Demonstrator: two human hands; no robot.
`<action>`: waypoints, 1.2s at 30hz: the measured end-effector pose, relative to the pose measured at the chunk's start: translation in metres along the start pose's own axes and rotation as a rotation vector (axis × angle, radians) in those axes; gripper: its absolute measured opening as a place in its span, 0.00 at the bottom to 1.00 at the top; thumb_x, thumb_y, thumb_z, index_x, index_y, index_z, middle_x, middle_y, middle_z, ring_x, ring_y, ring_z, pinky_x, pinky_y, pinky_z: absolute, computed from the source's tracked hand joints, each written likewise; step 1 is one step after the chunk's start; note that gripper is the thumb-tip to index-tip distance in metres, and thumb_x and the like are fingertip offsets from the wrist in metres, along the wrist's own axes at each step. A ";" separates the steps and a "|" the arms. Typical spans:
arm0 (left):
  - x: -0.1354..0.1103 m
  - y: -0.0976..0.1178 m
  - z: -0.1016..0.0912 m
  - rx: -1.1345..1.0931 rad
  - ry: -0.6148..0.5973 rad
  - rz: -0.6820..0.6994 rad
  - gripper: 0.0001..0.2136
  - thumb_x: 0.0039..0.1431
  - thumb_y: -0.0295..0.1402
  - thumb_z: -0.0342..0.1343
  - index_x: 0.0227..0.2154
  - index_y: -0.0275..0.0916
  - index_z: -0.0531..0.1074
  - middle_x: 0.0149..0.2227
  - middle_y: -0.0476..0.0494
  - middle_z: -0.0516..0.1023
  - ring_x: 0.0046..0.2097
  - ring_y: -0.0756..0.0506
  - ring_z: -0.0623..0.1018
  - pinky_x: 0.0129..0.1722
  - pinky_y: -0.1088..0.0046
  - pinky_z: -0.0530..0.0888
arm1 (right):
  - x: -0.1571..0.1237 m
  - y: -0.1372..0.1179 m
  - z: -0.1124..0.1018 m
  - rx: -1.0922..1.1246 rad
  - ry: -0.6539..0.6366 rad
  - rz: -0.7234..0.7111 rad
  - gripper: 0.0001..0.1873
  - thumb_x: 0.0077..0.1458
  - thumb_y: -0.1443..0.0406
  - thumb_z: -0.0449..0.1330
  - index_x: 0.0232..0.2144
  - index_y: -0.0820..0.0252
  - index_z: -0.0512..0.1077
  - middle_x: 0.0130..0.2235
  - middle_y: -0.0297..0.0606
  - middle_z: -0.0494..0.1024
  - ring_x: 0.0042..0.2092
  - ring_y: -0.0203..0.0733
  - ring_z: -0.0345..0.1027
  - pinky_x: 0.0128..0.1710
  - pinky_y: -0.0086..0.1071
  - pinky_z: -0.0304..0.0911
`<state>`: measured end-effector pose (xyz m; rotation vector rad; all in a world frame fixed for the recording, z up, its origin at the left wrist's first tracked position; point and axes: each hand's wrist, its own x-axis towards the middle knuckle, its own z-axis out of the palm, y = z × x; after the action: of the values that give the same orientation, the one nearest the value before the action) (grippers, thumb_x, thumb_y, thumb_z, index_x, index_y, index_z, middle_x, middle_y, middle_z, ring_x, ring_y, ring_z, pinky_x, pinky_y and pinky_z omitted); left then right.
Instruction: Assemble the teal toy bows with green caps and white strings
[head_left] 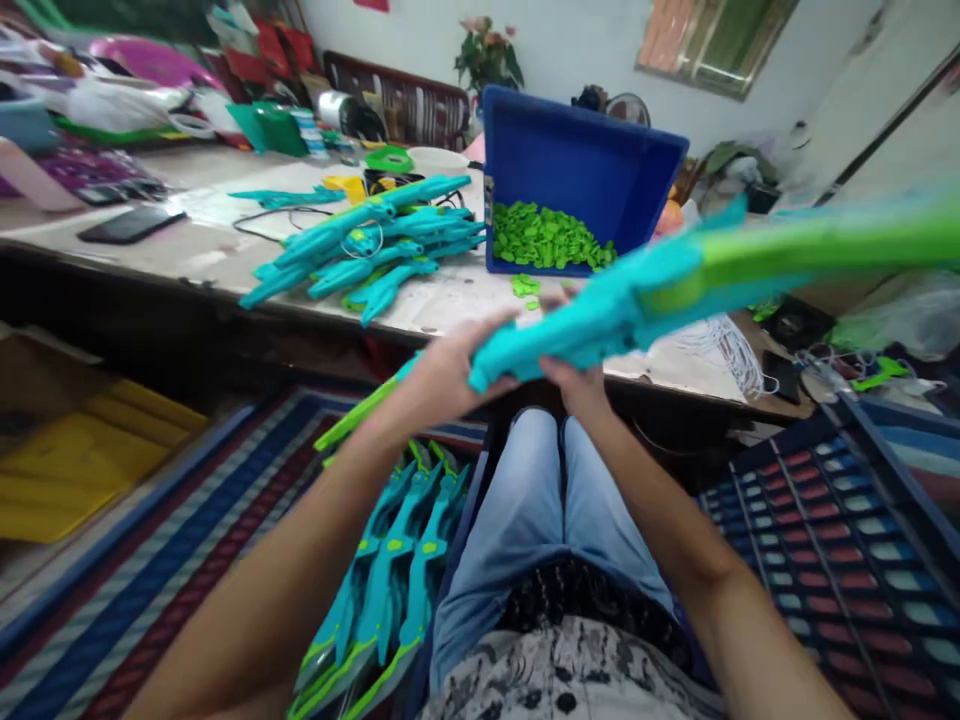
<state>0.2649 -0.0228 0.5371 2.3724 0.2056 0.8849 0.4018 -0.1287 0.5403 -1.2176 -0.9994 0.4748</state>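
One teal toy (600,322) with a long green blade is held just above the near edge of the tabletop (210,250), over the person's lap. The toy is smeared by motion and its blade runs off the right edge of the view, so its tip is cut off. The left hand (442,375) has its fingers closed around the toy's near end. The right hand (579,388) grips it from below, just beside the left, with most of its fingers hidden behind the teal body. A green strip (358,412) pokes out past the left wrist; I cannot tell whether it belongs to the held toy.

On the tabletop lies one heap of teal shells (375,245), perhaps six or seven, too overlapped to count surely. Just to its right, one blue bin (592,160) stands tipped toward the person. It holds a layer of small green pieces (547,238), far too many to count, and a few have spilled out in front of it. A dark phone (131,225) lies well to the left, and a bundle of white string (721,352) lies at the right near the edge.

Beside the person's left leg sits a stack of finished toys (390,580), three clearly visible, with the lower ends cut off by the frame. One dark slatted crate (825,520) stands at the right.
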 end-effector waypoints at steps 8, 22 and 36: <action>-0.098 -0.049 0.123 0.290 -0.326 -0.325 0.29 0.53 0.36 0.59 0.58 0.41 0.63 0.50 0.34 0.67 0.49 0.35 0.70 0.48 0.57 0.69 | -0.149 0.139 -0.042 0.187 0.179 0.654 0.12 0.40 0.55 0.66 0.26 0.55 0.76 0.30 0.34 0.80 0.36 0.48 0.74 0.42 0.44 0.70; -0.068 -0.065 0.177 0.357 -0.502 -0.341 0.26 0.58 0.25 0.47 0.61 0.40 0.58 0.49 0.30 0.66 0.51 0.34 0.68 0.47 0.56 0.67 | -0.223 0.150 -0.063 0.671 0.212 1.172 0.16 0.42 0.59 0.70 0.36 0.57 0.77 0.41 0.42 0.81 0.46 0.49 0.75 0.57 0.49 0.62; -0.103 -0.032 0.213 0.294 -0.472 -0.027 0.27 0.59 0.22 0.48 0.62 0.40 0.58 0.66 0.30 0.55 0.67 0.33 0.52 0.61 0.48 0.59 | 0.028 0.116 -0.116 -1.016 -0.229 0.053 0.17 0.60 0.64 0.51 0.44 0.62 0.76 0.45 0.48 0.77 0.48 0.51 0.67 0.50 0.43 0.60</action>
<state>0.3236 -0.1332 0.3335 2.7648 0.1860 0.2734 0.5355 -0.1337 0.4416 -2.1225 -1.4791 0.1176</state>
